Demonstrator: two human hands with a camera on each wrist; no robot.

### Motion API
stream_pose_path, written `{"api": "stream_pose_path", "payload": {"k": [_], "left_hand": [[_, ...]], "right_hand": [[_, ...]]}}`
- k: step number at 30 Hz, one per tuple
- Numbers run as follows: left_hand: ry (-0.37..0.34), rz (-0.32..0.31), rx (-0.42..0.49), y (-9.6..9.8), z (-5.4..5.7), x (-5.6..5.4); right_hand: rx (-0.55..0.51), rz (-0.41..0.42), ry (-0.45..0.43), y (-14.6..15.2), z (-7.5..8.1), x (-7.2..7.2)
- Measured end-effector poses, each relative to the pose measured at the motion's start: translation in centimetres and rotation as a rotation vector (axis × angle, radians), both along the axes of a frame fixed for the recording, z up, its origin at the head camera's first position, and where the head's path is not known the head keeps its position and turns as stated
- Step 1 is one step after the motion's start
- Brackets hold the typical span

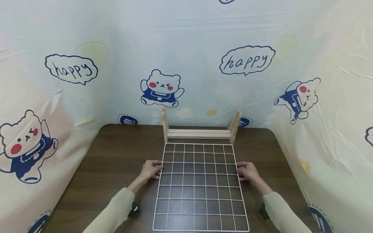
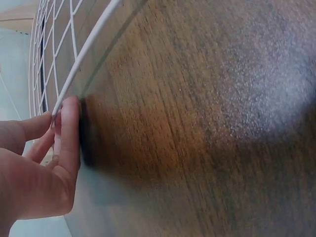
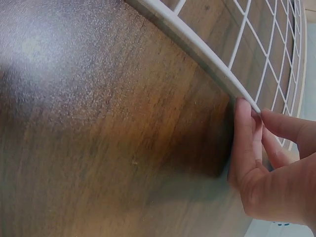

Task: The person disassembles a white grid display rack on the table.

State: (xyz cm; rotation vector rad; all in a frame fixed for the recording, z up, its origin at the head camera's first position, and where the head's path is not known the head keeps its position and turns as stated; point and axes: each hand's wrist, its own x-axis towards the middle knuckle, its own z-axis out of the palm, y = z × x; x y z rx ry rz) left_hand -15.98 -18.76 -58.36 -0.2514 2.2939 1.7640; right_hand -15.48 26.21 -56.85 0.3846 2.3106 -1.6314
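Observation:
A white wire grid panel (image 1: 199,173) lies low over the dark wooden table, its long sides running away from me. My left hand (image 1: 152,169) pinches the panel's left edge wire between thumb and fingers, a little beyond its middle. On the opposite side my right hand (image 1: 246,171) pinches the right edge wire at about the same height. Both wrist views show fingertips at the rim wire, with the left hand (image 2: 47,158) and right hand (image 3: 269,163) close over the wood. The panel's far edge reaches the front of a pale wooden stand (image 1: 199,134).
The stand has two upright side pieces, the left one (image 1: 164,125) and the right one (image 1: 234,127), joined by slats. Behind the dark table (image 1: 116,145) hangs a printed cloth (image 1: 198,90) with bears, which also closes off both sides.

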Motion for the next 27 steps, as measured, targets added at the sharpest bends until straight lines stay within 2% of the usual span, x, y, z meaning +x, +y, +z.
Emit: {"api": "stream_pose_path", "payload": {"k": [2,10,18,22,27], "left_hand": [[0.023,0.005,-0.035,0.1,0.0,0.1],[0.102,0.006,-0.084,0.4,-0.3,0.3],[0.160,0.006,-0.208,1.2,0.1,0.8],[0.184,0.008,-0.219,1.3,0.0,0.9],[0.271,0.002,-0.197,1.0,-0.1,1.3]], "right_hand": [[0.013,-0.016,0.007,-0.1,-0.2,0.0],[0.039,-0.048,0.045,-0.1,-0.8,-0.1],[0.104,-0.052,0.081,-0.4,-0.5,0.3],[0.152,-0.054,0.098,-0.5,-0.4,0.3],[0.208,-0.049,0.108,-0.8,-0.5,0.3]]}}
